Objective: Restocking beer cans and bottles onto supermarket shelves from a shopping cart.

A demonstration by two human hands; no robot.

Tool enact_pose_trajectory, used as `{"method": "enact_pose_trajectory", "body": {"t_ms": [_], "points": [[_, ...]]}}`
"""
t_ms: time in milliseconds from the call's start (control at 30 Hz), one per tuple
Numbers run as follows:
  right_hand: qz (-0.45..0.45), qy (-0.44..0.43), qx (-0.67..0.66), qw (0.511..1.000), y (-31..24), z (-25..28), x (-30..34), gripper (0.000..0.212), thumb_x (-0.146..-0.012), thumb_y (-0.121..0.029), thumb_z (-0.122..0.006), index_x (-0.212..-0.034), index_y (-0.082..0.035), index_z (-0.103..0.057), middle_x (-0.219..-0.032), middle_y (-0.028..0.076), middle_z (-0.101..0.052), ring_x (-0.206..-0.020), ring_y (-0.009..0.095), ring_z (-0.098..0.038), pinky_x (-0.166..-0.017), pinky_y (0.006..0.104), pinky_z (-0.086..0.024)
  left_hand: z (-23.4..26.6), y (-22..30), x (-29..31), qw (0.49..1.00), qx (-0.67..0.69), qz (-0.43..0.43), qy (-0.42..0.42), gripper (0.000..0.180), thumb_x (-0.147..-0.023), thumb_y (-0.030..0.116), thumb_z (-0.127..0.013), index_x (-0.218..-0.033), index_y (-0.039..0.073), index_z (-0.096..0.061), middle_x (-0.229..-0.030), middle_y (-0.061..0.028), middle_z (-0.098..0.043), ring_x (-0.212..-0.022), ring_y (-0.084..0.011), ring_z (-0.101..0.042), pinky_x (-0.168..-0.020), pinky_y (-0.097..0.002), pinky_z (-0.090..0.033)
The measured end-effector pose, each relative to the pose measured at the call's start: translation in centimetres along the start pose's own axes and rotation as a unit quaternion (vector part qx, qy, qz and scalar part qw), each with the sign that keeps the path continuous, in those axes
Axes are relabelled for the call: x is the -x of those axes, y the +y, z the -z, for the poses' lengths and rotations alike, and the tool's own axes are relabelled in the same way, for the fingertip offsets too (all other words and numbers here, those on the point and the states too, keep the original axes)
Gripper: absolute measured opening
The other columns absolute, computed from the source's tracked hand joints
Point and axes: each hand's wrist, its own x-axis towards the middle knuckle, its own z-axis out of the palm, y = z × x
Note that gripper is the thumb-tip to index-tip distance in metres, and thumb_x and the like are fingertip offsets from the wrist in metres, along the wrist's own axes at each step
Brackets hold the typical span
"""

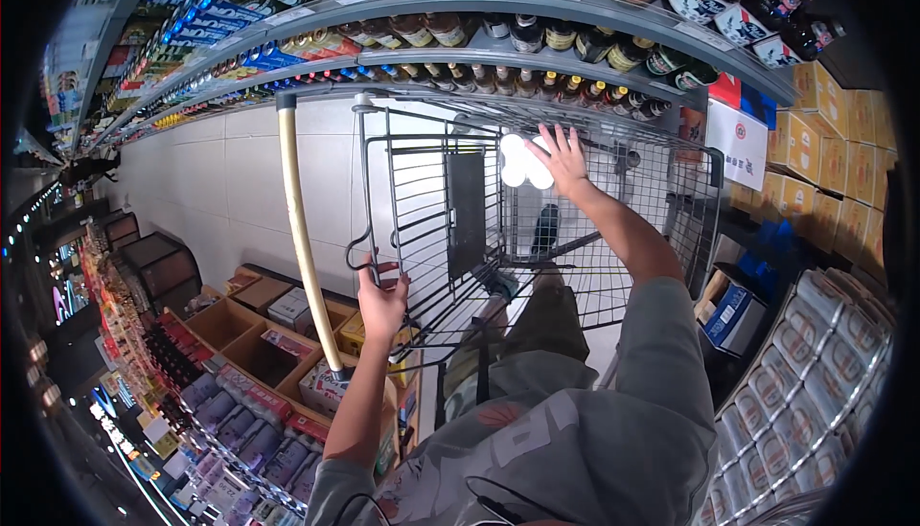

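Left hand (381, 298): at 7 o'clock, arm bent upward, fingers curled tight around the wire flap (402, 229) of the shopping cart (613, 239).
Cart handle (302, 229): pale bar just left of that hand.
Right hand (561, 160): at 1 o'clock, arm stretched forward, fingers spread over white bottles (523, 162), holding them above the basket.
Shelves (460, 42): 12 o'clock, dark bottles.

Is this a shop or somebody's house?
Most likely a shop, a supermarket aisle. The left hand holds a wire shopping cart, the right hand holds white bottles over it, and long shelves of dark bottles and stacked cartons stand all around.
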Motion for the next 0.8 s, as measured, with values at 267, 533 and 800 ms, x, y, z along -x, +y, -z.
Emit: {"method": "enact_pose_trajectory", "body": {"t_ms": [267, 533, 800], "points": [[-0.015, -0.038, -0.042, 0.998, 0.4, 0.1, -0.9, 0.141, -0.055, -0.048, -0.094, -0.162, -0.045, -0.003, -0.171, 0.012, -0.001, -0.131, 0.032, -0.045, -0.11, 0.0623, -0.032, 0.3, 0.8, -0.7, 0.999, 0.023, 0.007, -0.032, 0.067, -0.091, -0.006, -0.068, -0.148, 0.001, -0.035, -0.114, -0.0131, -0.065, -0.088, -0.0194, -0.074, -0.068, -0.0267, -0.058], [-0.052, -0.045, -0.056, 0.996, -0.6, 0.5, -0.4, 0.129, -0.071, -0.034, -0.087, -0.161, -0.049, 0.003, -0.167, 0.014, -0.02, -0.131, 0.034, -0.044, -0.106, 0.0635, -0.03, 0.5, 0.9, -1.1, 0.999, -0.021, -0.039, -0.005, 0.063, -0.088, -0.001, -0.074, -0.143, -0.002, -0.042, -0.097, -0.0125, -0.073, -0.08, -0.0213, -0.075, -0.073, -0.0298, -0.056], [-0.219, -0.084, -0.178, 0.956, -4.1, -1.3, 3.4, 0.143, -0.056, -0.045, -0.095, -0.162, -0.045, 0.001, -0.154, 0.02, -0.03, -0.128, 0.037, -0.046, -0.102, 0.0607, -0.037, 0.4, 1.2, -1.1, 0.996, -0.072, -0.045, 0.022, 0.06, -0.084, 0.007, -0.079, -0.135, 0.001, -0.048, -0.097, -0.015, -0.073, -0.077, -0.0327, -0.073, -0.077, -0.0395, -0.054]]}}
